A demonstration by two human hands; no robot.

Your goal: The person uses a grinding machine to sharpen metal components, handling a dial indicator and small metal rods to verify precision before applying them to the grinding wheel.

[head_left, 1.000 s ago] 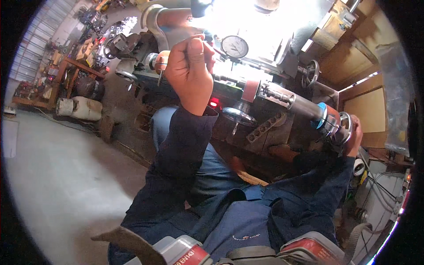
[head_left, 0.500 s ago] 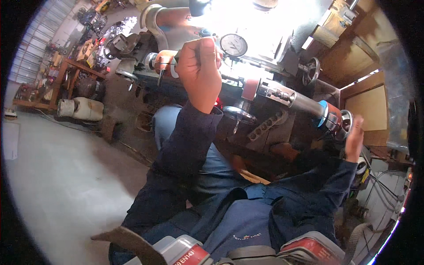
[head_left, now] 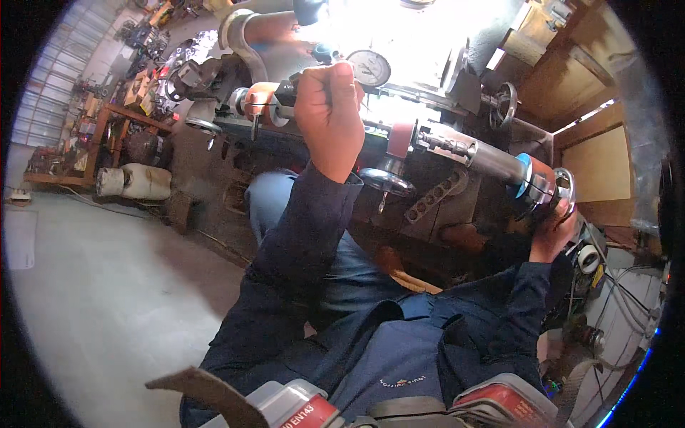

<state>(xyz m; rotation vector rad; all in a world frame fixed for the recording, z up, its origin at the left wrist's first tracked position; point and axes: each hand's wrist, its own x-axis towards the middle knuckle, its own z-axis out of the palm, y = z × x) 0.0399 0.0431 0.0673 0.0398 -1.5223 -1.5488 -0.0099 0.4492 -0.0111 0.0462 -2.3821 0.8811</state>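
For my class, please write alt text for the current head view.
A person's right hand touches a metal handwheel at one end of a workshop machine, while the curled left hand appears just below a round dial gauge.

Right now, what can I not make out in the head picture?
In the head view:
Anything inside the left hand: hidden by the hand.
Dial gauge reading: marks too small.
Surface beyond the gauge: washed out by glare.
Red-labelled cases: cut off by lower edge.
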